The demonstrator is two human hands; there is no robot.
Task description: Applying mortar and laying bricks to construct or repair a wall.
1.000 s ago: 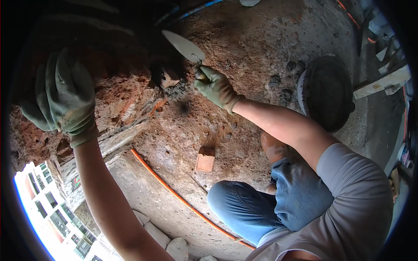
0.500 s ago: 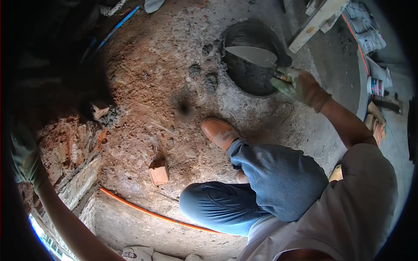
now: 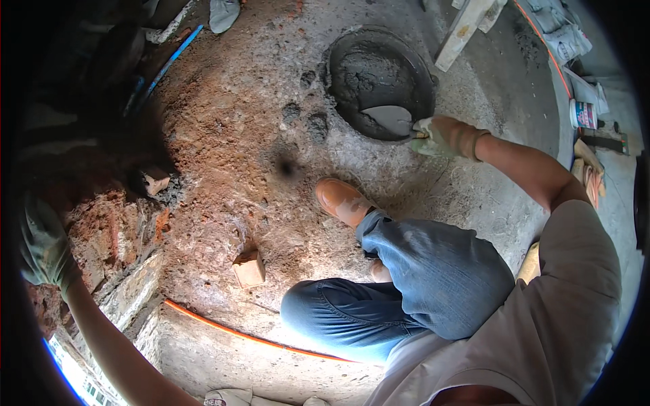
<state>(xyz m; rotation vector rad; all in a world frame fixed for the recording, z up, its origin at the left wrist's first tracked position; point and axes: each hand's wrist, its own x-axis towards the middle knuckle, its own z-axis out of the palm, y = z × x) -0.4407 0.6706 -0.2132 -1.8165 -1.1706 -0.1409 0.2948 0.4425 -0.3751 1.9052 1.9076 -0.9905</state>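
A: What lay at the far left?

B: The left hand (image 3: 44, 247), gloved, rested on the broken masonry (image 3: 108, 227) bordering the left edge of the floor (image 3: 399, 183). Its fingers were extended, curled around nothing visible; their tips faded into shadow.

A: And immediately right of it?

B: A reddish brick piece (image 3: 157, 181) sat at the masonry's right edge, grey mortar just beside it. Farther up, a blue rod (image 3: 176, 57) slanted near the upper left corner of the floor. An orange line (image 3: 237, 331) ran from the masonry's lower right corner toward the bent knee. A loose brick (image 3: 249, 269) stood apart on the floor, between that line and the brown shoe (image 3: 342, 201).

A: Where was the trowel?

B: The trowel (image 3: 387, 120) lay with its blade in the round dark tub (image 3: 333, 71), close to the tub's lower right edge. Wet grey mortar (image 3: 369, 68) showed above the blade.

A: What held it?

B: The right hand (image 3: 443, 135), also gloved, at the tub's lower right edge; its fingers were closed around the handle, largely hidden by the glove.

A: Beyond that?

B: A timber (image 3: 464, 34) extended toward the floor's upper edge, and a white bucket (image 3: 583, 114) stood near its right edge.
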